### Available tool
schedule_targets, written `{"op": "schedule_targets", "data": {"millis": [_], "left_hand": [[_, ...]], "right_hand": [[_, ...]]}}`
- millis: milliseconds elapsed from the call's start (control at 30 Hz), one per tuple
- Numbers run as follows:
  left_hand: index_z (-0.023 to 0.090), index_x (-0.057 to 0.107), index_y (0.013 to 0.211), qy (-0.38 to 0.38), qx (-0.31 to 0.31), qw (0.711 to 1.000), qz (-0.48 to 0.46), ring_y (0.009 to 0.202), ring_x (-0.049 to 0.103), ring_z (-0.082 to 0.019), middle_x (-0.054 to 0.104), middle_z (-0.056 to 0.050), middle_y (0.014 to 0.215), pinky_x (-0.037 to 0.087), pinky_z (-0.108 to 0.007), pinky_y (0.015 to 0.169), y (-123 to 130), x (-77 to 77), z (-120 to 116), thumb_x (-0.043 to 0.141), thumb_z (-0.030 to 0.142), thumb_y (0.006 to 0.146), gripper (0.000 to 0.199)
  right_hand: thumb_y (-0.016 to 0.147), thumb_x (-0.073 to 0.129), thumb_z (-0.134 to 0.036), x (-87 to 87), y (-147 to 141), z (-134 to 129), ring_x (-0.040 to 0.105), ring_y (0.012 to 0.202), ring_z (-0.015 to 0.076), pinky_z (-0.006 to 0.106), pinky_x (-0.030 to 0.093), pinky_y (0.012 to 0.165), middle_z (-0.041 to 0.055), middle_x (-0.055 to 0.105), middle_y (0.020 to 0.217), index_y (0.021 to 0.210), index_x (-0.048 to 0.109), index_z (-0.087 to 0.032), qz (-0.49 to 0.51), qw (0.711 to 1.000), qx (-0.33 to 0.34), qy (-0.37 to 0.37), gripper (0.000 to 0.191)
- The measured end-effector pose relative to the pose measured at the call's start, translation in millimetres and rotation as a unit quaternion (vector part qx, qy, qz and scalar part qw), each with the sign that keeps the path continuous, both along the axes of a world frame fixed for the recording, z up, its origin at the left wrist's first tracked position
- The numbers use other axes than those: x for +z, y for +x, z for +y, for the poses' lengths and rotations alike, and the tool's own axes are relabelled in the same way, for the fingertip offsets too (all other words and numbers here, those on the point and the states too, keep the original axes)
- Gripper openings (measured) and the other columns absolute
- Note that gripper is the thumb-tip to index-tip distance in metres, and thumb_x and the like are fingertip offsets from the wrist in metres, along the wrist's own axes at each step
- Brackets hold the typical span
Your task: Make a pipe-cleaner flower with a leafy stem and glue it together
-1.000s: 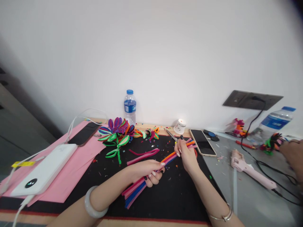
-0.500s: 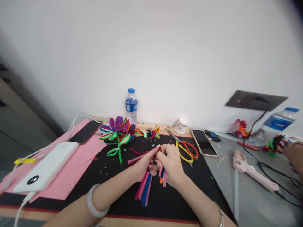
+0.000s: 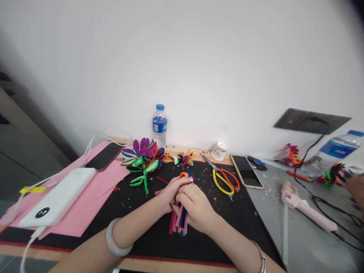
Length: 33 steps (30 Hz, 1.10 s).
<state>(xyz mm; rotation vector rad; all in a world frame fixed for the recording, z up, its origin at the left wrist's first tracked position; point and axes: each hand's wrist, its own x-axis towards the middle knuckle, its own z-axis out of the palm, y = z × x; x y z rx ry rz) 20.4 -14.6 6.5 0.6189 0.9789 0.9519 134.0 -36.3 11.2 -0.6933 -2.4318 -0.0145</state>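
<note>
Both hands meet over the black mat (image 3: pixel 113 218), wrapped round a bundle of fuzzy pipe cleaners (image 3: pixel 179 223) in pink, blue and orange. My left hand (image 3: pixel 171 192) grips the bundle from the left, its thumb near an orange loop at the top. My right hand (image 3: pixel 195 204) is closed on the same bundle from the right, its fingers covering the middle. The strands' lower ends hang below the hands. Loose dark pink pipe cleaners (image 3: pixel 162 180) stick out left of my left hand. Finished pipe-cleaner flowers (image 3: pixel 145 149) with green leaves lie behind.
Open scissors (image 3: pixel 223 176) and a phone (image 3: pixel 247 172) lie to the right, with a paper cup (image 3: pixel 218 151) behind. A bottle (image 3: pixel 159 125) stands by the wall. A power bank (image 3: pixel 58 197) rests on pink sheets (image 3: pixel 76 223). A glue gun (image 3: pixel 307 210) and another person's hand (image 3: pixel 355 189) are far right.
My right hand has moved left against my left hand. The two groups of strands, apart before, now hang together in one bundle, and an orange loop shows at its top.
</note>
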Motion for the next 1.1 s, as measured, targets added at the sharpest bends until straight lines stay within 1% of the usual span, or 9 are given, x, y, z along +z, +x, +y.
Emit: {"op": "schedule_targets", "data": {"millis": [67, 133, 233, 400, 533, 833, 967, 1033, 1100], "left_hand": [[0.016, 0.054, 0.067, -0.027, -0.004, 1.000, -0.013, 0.037, 0.036, -0.006, 0.044, 0.006, 0.048, 0.021, -0.019, 0.036, -2, 0.0, 2, 0.064, 0.031, 0.061, 0.018], [0.017, 0.050, 0.063, -0.029, 0.010, 0.999, -0.036, 0.038, 0.036, -0.006, 0.042, 0.007, 0.047, 0.021, -0.018, 0.036, -3, 0.9, 5, 0.064, 0.030, 0.061, 0.019], [0.017, 0.044, 0.058, -0.009, 0.042, 0.998, -0.053, 0.038, 0.034, -0.004, 0.038, 0.008, 0.047, 0.021, -0.018, 0.037, -5, 2.5, 7, 0.065, 0.028, 0.061, 0.024], [0.017, 0.038, 0.056, 0.043, 0.097, 0.991, -0.077, 0.042, 0.037, -0.004, 0.040, 0.007, 0.049, 0.028, -0.017, 0.042, -6, 2.0, 10, 0.067, 0.025, 0.061, 0.030], [0.017, 0.035, 0.056, 0.049, 0.119, 0.988, -0.087, 0.042, 0.036, -0.004, 0.037, 0.008, 0.047, 0.027, -0.017, 0.042, -8, 2.5, 13, 0.063, 0.021, 0.063, 0.029], [0.018, 0.030, 0.053, 0.071, 0.158, 0.980, -0.102, 0.045, 0.038, -0.005, 0.032, 0.009, 0.045, 0.033, -0.019, 0.049, -9, 6.3, 14, 0.058, 0.015, 0.060, 0.029], [0.019, 0.029, 0.054, 0.095, 0.132, 0.978, -0.127, 0.046, 0.040, -0.006, 0.030, 0.009, 0.045, 0.033, -0.019, 0.049, -10, 10.3, 13, 0.057, 0.017, 0.063, 0.030], [0.018, 0.028, 0.055, 0.107, 0.094, 0.979, -0.142, 0.042, 0.034, -0.004, 0.027, 0.009, 0.045, 0.031, -0.019, 0.045, -11, 11.6, 12, 0.055, 0.017, 0.067, 0.029], [0.018, 0.028, 0.055, 0.107, 0.036, 0.982, -0.151, 0.038, 0.024, -0.002, 0.024, 0.010, 0.046, 0.027, -0.017, 0.042, -13, 11.9, 12, 0.053, 0.018, 0.070, 0.030]], "right_hand": [[0.084, 0.045, -0.020, -0.8, 1, 0, 0.048, 0.074, 0.0167, 0.032, 0.039, 0.072, 0.0065, 0.055, 0.079, 0.075, 0.057, -0.014, 0.006, 1.000, 0.012, -0.013, 0.016], [0.083, 0.045, -0.017, -1.6, 2, 0, 0.050, 0.077, 0.0171, 0.031, 0.040, 0.072, 0.0077, 0.056, 0.082, 0.076, 0.058, -0.014, 0.008, 0.999, 0.018, -0.027, 0.015], [0.083, 0.043, -0.012, -2.6, 4, 0, 0.050, 0.082, 0.0175, 0.030, 0.042, 0.073, 0.0091, 0.056, 0.088, 0.080, 0.058, -0.013, 0.008, 0.998, 0.027, -0.050, 0.015], [0.078, 0.039, -0.004, -1.4, 6, 0, 0.049, 0.085, 0.0177, 0.029, 0.043, 0.074, 0.0095, 0.053, 0.093, 0.087, 0.057, -0.014, -0.004, 0.996, 0.032, -0.088, 0.023], [0.072, 0.036, 0.001, 0.2, 7, 0, 0.050, 0.089, 0.0182, 0.030, 0.044, 0.075, 0.0093, 0.053, 0.097, 0.089, 0.057, -0.016, -0.021, 0.994, 0.028, -0.107, 0.031], [0.077, 0.035, -0.001, 0.6, 8, 1, 0.049, 0.100, 0.0183, 0.033, 0.044, 0.083, 0.0084, 0.053, 0.107, 0.093, 0.058, -0.018, 0.002, 0.991, 0.043, -0.129, 0.033], [0.075, 0.036, 0.000, 3.5, 11, 1, 0.049, 0.101, 0.0185, 0.035, 0.042, 0.086, 0.0077, 0.054, 0.105, 0.090, 0.058, -0.019, 0.069, 0.985, 0.059, -0.147, 0.033], [0.075, 0.036, -0.001, 4.6, 13, 1, 0.050, 0.097, 0.0184, 0.035, 0.042, 0.084, 0.0080, 0.055, 0.101, 0.091, 0.056, -0.020, 0.141, 0.977, 0.035, -0.159, 0.032], [0.078, 0.037, -0.005, 4.7, 17, 2, 0.052, 0.092, 0.0185, 0.035, 0.043, 0.080, 0.0075, 0.054, 0.096, 0.091, 0.054, -0.020, 0.216, 0.962, -0.011, -0.166, 0.026]]}}
